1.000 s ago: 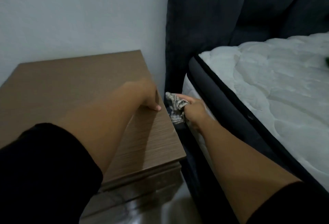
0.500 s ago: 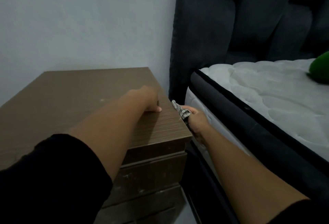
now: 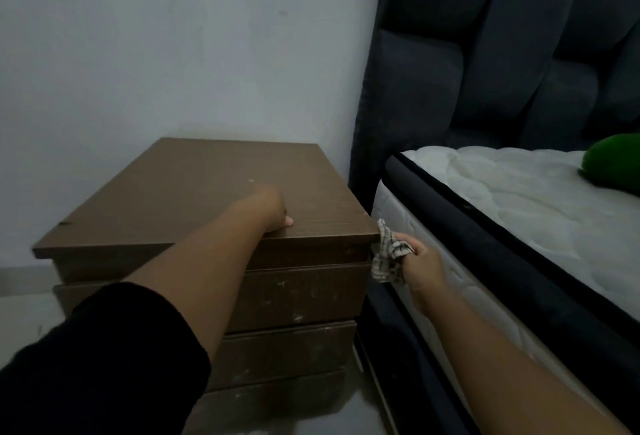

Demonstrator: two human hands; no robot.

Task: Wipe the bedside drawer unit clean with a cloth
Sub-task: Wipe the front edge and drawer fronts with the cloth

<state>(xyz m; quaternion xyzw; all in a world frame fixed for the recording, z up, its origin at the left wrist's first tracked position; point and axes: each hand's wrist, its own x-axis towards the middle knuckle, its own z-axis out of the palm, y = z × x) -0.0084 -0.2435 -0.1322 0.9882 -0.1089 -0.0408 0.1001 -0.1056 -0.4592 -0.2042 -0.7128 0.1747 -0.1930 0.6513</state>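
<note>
The brown wooden bedside drawer unit (image 3: 194, 192) stands against the wall, its stacked drawer fronts scuffed with pale marks. My left hand (image 3: 272, 208) rests on the top near the front edge, fingers curled down onto the wood. My right hand (image 3: 420, 266) grips a checked cloth (image 3: 386, 258) and holds it against the unit's front right corner, in the narrow gap beside the bed. The unit's right side face is hidden.
A white quilted mattress (image 3: 519, 213) with a dark border lies close on the right, backed by a dark padded headboard (image 3: 485, 54). A green object (image 3: 614, 166) sits on the mattress at the far right. A pale wall is behind; glossy floor lies below.
The view has pulled back and down, showing the drawer fronts. My right hand with the cloth has come forward along the unit's right side to the front corner. My left hand stays on top.
</note>
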